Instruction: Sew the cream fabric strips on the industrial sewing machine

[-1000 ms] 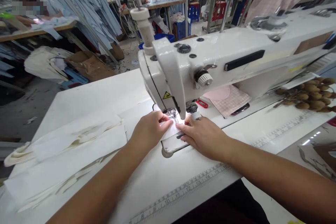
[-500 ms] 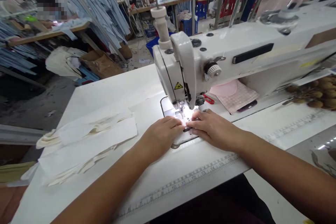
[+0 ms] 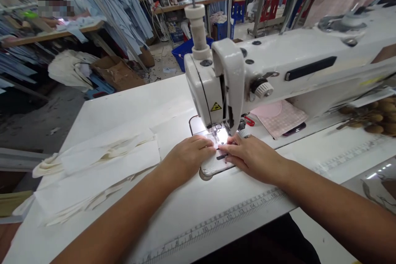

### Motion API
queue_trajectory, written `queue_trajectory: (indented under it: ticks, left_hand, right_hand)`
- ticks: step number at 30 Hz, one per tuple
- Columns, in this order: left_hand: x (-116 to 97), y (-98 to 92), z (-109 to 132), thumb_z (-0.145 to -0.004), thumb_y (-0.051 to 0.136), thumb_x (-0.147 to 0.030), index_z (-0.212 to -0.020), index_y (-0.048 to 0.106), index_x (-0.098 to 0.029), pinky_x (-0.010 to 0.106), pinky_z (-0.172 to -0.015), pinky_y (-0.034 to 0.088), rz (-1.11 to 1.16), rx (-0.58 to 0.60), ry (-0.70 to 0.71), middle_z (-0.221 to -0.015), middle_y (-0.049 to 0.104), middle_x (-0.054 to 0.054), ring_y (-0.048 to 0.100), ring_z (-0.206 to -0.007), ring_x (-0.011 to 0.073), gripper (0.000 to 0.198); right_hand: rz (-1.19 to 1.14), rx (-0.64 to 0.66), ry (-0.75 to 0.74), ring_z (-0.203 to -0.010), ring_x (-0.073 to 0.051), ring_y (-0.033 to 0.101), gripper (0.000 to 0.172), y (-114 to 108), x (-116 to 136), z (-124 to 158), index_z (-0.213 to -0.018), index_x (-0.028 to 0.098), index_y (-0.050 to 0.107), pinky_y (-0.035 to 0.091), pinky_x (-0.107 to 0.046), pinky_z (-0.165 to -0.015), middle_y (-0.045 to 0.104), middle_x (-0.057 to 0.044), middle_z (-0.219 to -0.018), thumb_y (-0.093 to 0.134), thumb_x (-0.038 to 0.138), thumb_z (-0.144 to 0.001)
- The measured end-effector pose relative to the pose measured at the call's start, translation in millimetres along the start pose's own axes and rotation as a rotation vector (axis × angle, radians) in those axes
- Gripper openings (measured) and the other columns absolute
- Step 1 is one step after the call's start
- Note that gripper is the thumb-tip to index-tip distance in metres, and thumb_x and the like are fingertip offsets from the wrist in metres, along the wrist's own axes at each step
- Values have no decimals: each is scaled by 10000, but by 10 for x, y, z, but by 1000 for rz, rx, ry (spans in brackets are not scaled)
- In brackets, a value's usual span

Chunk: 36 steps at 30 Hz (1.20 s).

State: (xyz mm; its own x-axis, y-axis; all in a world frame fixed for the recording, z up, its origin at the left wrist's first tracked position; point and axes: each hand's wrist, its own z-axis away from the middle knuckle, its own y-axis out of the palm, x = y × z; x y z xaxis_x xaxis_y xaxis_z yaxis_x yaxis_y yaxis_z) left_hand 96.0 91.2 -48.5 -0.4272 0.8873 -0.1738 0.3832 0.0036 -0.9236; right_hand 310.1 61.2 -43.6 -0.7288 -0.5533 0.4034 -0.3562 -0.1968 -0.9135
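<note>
A white sewing machine (image 3: 213,82) stands before me, its lamp shining on the presser foot (image 3: 217,135). Just left of the foot, my left hand (image 3: 187,156) rests on the machine bed with fingers bent and pressed down. My right hand (image 3: 258,156) is at the right front of the foot, thumb and fingers drawn together. Fingertips of both hands almost meet. Whatever lies under them is too small and bright to make out. Layered white fabric pieces (image 3: 108,169) lie on the table (image 3: 136,101) left of my left hand.
Behind my right hand lie a pink checked cloth (image 3: 283,117) and a red-handled tool (image 3: 249,121). A printed ruler (image 3: 229,217) runs along the front edge. Brown round objects (image 3: 375,117) sit at right. Beyond the table are a blue basket (image 3: 179,54) and a co-worker (image 3: 77,12).
The view has shifted slightly, so the machine appears a little farther right and larger. Both hands stay beside the presser foot, with hardly any movement.
</note>
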Motion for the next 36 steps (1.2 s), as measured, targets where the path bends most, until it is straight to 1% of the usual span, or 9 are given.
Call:
queue_trajectory:
  ticks: [4,8,15,19,23,27,31,33,36]
  left_hand:
    - [51,-11,-11,-911,348,-101,-973,627,-199,295,-759,514,-25,40,-59,-944,674,35,599,-887,151,302]
    - [97,-17,-36,-911,342,-123,-906,652,-214,291,-759,508,-7,52,-113,-819,663,27,603,-861,154,323]
    - [183,-4,-82,-897,351,-129,-755,643,-190,271,-704,480,5,6,-111,-691,604,33,584,-781,164,331]
    - [222,2,-93,-880,388,-113,-797,639,-188,247,-662,458,-32,25,-113,-716,606,25,572,-758,155,275]
    - [226,7,-63,-880,420,-114,-870,644,-206,252,-707,456,-51,92,-142,-785,631,20,574,-783,149,242]
    - [169,-13,-46,-887,399,-116,-904,639,-192,290,-746,461,-97,65,-156,-760,617,29,576,-788,165,253]
    - [43,-51,-147,-872,470,-187,-731,611,-160,325,-707,470,-147,144,-368,-688,567,42,564,-754,198,202]
    - [-46,-52,-212,-854,467,-138,-650,584,-150,342,-691,470,-124,183,-496,-694,569,61,560,-755,215,234]
    - [-196,-43,-222,-799,435,-17,-673,597,-132,361,-719,469,-79,152,-609,-797,607,105,570,-833,243,235]
  right_hand:
    - [29,16,30,-761,-193,546,285,-16,14,-30,-1138,203,622,454,-314,-642,624,-103,-925,521,245,-876]
    - [33,54,70,-725,-196,549,309,-12,28,-47,-1169,197,604,442,-299,-603,633,-92,-841,498,243,-883]
    - [53,73,98,-742,-200,562,332,18,1,-52,-1209,216,582,450,-298,-613,654,-90,-891,478,271,-898]
    - [42,55,93,-777,-209,560,326,10,-7,-45,-1196,225,596,452,-306,-631,652,-101,-930,484,283,-896]
    - [22,48,92,-783,-204,550,309,2,2,-34,-1171,216,610,450,-320,-663,639,-97,-933,489,275,-893]
    - [-30,40,95,-823,-201,552,266,-24,12,-29,-1114,214,636,445,-320,-693,621,-91,-951,504,267,-889]
    - [-96,25,61,-856,-189,555,223,-48,3,-30,-1037,205,655,445,-306,-710,608,-78,-944,483,253,-903]
    - [-113,15,27,-827,-180,558,219,-41,-3,-18,-985,204,664,448,-306,-705,611,-67,-920,465,254,-910]
    - [-109,-40,-40,-862,-203,559,240,7,-8,22,-931,214,672,456,-337,-738,631,-64,-911,441,276,-913]
